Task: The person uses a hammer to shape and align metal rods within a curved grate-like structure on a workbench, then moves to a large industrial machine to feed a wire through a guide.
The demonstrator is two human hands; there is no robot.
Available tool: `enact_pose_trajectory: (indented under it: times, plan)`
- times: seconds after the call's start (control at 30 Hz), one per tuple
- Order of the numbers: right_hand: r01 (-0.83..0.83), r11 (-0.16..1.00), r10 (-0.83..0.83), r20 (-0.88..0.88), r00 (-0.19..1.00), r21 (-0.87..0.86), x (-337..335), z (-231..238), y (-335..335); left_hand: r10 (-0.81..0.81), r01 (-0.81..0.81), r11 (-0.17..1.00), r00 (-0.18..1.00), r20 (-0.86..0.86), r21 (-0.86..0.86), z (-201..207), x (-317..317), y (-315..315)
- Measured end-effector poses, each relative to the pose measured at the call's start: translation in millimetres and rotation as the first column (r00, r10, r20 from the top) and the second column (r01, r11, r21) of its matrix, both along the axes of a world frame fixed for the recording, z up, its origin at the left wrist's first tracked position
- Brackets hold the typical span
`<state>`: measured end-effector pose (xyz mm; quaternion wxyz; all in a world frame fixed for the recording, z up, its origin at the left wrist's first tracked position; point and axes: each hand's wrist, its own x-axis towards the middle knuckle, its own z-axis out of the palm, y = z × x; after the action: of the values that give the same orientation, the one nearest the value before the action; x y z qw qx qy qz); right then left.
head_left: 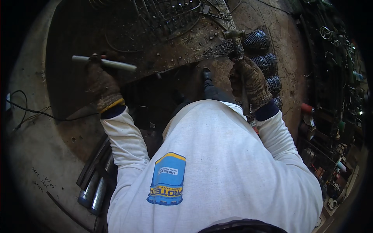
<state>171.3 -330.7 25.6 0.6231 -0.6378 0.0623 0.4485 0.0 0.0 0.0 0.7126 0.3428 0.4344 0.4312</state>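
My left hand [101, 79], in a brown knit glove, grips a pale grey rod or tube [116, 64] that lies level over the dark metal worktable [171, 42]. My right hand [248, 79], gloved the same way, is closed on the handle of a hammer [234, 35], whose head points up at the table's right edge. Both white sleeves come in from below. My foot [206, 73] shows beneath the table's edge.
A metal grate [167, 13] and loose scraps lie on the far part of the table. Several dark wire-mesh rolls [264, 62] stand right of the hammer. Metal bars [95, 182] lie on the floor at lower left, a cable [27, 110] at left, cluttered shelves [334, 58] on the right.
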Motion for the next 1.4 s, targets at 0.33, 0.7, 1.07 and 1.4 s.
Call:
enact_pose_trajectory:
  times: [0.33, 0.7, 1.07, 1.4]
  plan:
    - [-0.081, 0.996, 0.078, 0.048, 0.996, 0.048, 3, -12, 3, 0.165, 0.661, 0.464, 0.59, -0.791, 0.59, -20, -11, -40]
    - [-0.284, 0.959, 0.284, 0.033, 0.958, 0.005, 46, 4, -14, 0.519, 0.827, 0.364, 0.202, -0.831, 0.428, -13, 19, -75]
    - [-0.776, 0.629, 0.775, 0.107, 0.623, -0.041, 140, 15, -12, 0.644, 0.618, 0.628, -0.07, -0.762, 0.474, -4, 60, -124]
    - [-0.819, 0.571, 0.805, 0.229, 0.548, -0.05, 162, 6, 15, 0.626, 0.657, 0.645, -0.163, -0.763, 0.389, -1, 59, -128]
